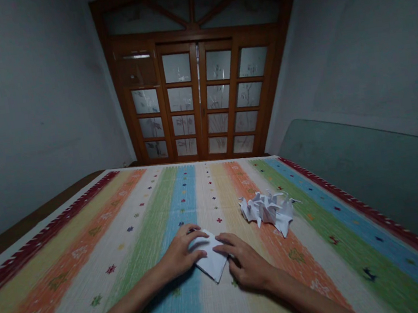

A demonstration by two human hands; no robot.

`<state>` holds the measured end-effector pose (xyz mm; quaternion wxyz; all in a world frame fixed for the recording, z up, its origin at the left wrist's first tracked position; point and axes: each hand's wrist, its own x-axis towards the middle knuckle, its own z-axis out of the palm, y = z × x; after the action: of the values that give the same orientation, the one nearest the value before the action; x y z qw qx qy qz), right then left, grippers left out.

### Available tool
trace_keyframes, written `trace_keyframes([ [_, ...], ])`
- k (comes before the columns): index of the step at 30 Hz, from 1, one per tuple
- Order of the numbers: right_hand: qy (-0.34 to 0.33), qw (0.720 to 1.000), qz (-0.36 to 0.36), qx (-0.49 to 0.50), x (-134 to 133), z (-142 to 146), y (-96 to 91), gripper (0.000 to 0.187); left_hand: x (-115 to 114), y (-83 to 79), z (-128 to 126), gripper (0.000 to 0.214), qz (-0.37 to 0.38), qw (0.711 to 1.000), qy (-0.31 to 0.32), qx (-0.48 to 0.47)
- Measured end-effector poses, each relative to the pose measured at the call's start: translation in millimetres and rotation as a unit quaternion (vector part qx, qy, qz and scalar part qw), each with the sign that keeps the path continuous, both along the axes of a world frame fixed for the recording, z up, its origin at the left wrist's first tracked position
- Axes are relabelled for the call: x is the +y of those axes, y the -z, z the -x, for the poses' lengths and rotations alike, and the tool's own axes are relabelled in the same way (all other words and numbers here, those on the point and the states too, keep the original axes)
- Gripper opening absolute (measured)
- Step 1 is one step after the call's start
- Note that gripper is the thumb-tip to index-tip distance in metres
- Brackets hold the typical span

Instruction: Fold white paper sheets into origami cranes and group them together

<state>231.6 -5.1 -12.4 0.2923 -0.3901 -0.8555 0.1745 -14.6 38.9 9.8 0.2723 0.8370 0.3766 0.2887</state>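
A white sheet of paper [214, 264], folded into a small kite-like shape, lies on the striped cloth in front of me with one point towards me. At its left edge, my left hand [185, 249] has its thumb and fingers curled onto the paper. My right hand [246, 260] grips the opposite edge, its thumb and forefinger on the paper and the other fingers bent beneath the palm. Both hands cover parts of the paper's edges. Farther off to the right sits a cluster of folded white paper cranes [268, 210], pressed close together.
A tablecloth [130, 259] with coloured stripes and small motifs covers the table. Along the right side stands a pale green panel [368, 171]. Wooden doors [201, 101] with glass panes are beyond the table's far edge, and plain walls rise on both sides.
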Motion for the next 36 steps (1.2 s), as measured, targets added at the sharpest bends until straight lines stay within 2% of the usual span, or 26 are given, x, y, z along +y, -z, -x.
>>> trace_keyframes([
  [3, 0.011, 1.000, 0.001, 0.000, 0, 0, 1.7, 0.058, -7, -7.5, 3, 0.036, -0.011, 0.995, 0.088, 0.047],
  [5, 0.016, 1.000, 0.002, 0.003, 1, -1, 2.6, 0.055, -12, -9.7, 4, 0.044, -0.010, 0.992, 0.109, 0.062],
  [8, 0.016, 1.000, 0.005, 0.010, 1, -1, 2.5, 0.053, -14, -9.5, 3, 0.051, -0.007, 0.991, 0.102, 0.083],
  [13, 0.010, 1.000, 0.006, 0.009, 1, 0, -1.2, 0.051, -12, -10.6, 3, 0.029, -0.008, 0.992, 0.089, 0.093],
  [17, 0.004, 1.000, 0.009, 0.011, 0, 0, -4.3, 0.049, -12, -13.1, 6, 0.020, -0.061, 0.984, 0.122, 0.117],
  [20, 0.004, 1.000, 0.015, 0.006, 0, -1, -5.4, 0.047, -12, -9.2, 8, 0.028, -0.120, 0.973, 0.130, 0.151],
  [24, -0.002, 1.000, 0.019, 0.006, -1, -2, -7.8, 0.044, -11, 0.0, 8, 0.041, -0.137, 0.974, 0.104, 0.146],
  [30, -0.027, 0.999, 0.027, 0.032, 0, -2, -12.6, 0.043, -12, -0.5, -3, 0.029, -0.048, 0.998, 0.031, 0.037],
  [34, 0.027, 0.997, 0.026, 0.060, 1, 0, -8.9, 0.030, -15, -3.5, -8, 0.022, -0.015, 1.000, -0.023, 0.008],
  [36, 0.064, 0.995, 0.033, 0.073, 2, 0, -6.2, 0.030, -16, -4.3, -10, 0.022, -0.006, 0.999, -0.041, -0.003],
])
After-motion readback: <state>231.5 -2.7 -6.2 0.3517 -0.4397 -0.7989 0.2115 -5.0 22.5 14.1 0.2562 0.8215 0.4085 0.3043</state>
